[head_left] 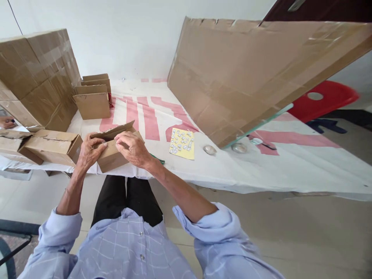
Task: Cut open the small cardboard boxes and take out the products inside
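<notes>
A small brown cardboard box (114,158) stands at the table's front edge before me, its back flap raised. My left hand (91,152) is closed around the box's left end, with thumb and fingers at the top edge. On the other side my right hand (132,148) has its fingers bent together at the top edge and flap. The right fingertips are partly hidden, and the inside of the box hardly shows. Right of the box lies a yellow sheet (182,144) with several small silvery pieces on it.
Closed boxes (54,142) line the front edge at left, below a tall taped carton stack (43,73). Open boxes (92,106) stand behind. A large cardboard panel (232,77) leans at right, near two round clear objects (209,149). Another person's hand (7,122) shows far left.
</notes>
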{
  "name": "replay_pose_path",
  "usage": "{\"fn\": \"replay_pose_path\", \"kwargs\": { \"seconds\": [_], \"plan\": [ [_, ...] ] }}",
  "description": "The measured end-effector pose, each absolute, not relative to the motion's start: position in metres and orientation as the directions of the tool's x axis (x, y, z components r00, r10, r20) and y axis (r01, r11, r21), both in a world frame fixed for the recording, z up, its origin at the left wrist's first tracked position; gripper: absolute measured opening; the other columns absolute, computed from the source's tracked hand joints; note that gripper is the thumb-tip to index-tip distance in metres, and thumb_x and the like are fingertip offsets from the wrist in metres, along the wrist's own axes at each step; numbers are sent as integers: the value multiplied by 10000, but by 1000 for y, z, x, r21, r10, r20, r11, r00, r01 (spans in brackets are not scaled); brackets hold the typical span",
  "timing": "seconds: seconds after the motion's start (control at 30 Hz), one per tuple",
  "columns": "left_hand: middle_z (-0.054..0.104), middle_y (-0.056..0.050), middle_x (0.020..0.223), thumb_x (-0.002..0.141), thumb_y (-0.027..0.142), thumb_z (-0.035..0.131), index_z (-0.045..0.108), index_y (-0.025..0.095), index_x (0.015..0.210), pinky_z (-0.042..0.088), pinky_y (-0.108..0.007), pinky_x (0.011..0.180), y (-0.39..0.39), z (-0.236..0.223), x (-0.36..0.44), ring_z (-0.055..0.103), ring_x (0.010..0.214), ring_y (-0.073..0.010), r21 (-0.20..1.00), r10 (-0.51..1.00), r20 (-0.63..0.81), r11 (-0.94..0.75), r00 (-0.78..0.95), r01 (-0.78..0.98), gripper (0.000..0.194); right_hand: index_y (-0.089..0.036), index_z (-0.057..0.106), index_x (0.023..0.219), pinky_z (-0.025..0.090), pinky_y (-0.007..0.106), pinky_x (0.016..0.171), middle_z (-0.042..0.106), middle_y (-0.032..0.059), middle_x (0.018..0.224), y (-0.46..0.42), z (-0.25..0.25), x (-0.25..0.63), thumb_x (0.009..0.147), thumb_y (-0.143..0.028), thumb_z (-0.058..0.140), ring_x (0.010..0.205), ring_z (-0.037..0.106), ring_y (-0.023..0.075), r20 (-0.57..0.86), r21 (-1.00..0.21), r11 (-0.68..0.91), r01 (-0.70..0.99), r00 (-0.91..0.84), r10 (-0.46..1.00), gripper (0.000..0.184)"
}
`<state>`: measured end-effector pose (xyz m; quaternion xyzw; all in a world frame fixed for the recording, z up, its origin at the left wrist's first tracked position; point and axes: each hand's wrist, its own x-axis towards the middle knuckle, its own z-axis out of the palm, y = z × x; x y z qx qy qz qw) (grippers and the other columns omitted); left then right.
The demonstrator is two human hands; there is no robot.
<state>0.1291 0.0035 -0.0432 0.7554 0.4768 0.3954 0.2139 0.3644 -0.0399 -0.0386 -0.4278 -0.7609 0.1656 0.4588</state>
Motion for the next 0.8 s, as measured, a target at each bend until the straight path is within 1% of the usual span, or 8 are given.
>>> {"fn": "replay_pose_path", "kwargs": {
  "seconds": [0.1,0.23,0.3,0.4,0.5,0.57,0.7,0.8],
  "plan": [
    [762,-87,1281,870,460,778,858,254,881,574,-504,1200,6,-40,135,707,1294,-326,729,897,397,-438,196,527,221,-255,614,854,528,437,1105,792,98,1162,-25,-39,360,991,-120,603,1161,704,256,502,-577,562,593,-286,816,192],
    [749,-83,1359,851,396,784,845,248,827,540,-530,1242,3,-40,139,693,1336,-334,715,890,426,-442,164,542,162,-245,615,838,514,396,1023,759,72,1002,-14,-43,357,989,-112,596,993,687,231,434,-550,541,636,-336,836,202],
    [709,-92,1447,872,363,771,833,241,829,516,-566,1265,-1,-41,141,664,1387,-352,679,876,451,-461,171,571,144,-238,617,830,504,376,967,733,61,946,-10,-45,355,991,-117,590,926,660,219,422,-563,527,637,-327,846,203],
    [635,-107,1571,904,298,748,804,235,844,467,-652,1284,-8,-41,144,586,1484,-400,601,839,499,-516,217,611,104,-235,610,814,483,345,896,707,50,911,-5,-49,353,996,-119,581,890,635,206,418,-594,514,619,-309,854,218],
    [608,-102,1615,910,250,759,762,241,845,419,-715,1280,-14,-44,146,503,1549,-429,540,823,506,-535,257,650,66,-231,620,816,468,329,848,700,40,901,-1,-52,351,1006,-133,584,858,621,195,419,-619,511,597,-299,857,216],
    [596,-96,1629,920,245,764,738,241,849,403,-730,1274,-17,-46,147,450,1588,-441,523,827,493,-529,269,668,76,-227,636,828,464,329,842,705,40,910,0,-54,351,1005,-137,587,859,619,195,426,-622,515,590,-296,855,205],
    [591,-77,1637,950,261,739,718,241,864,377,-723,1293,-22,-48,147,334,1672,-440,507,826,488,-532,282,678,91,-231,653,845,471,340,891,718,46,935,0,-56,352,1000,-141,595,906,631,206,441,-601,532,596,-307,843,188],
    [625,-78,1599,982,289,706,712,243,861,355,-706,1329,-28,-44,147,349,1680,-413,511,804,516,-565,295,648,129,-230,660,849,481,353,925,712,57,946,1,-58,352,1008,-160,589,930,641,215,438,-593,531,605,-312,843,188]
  ]
}}
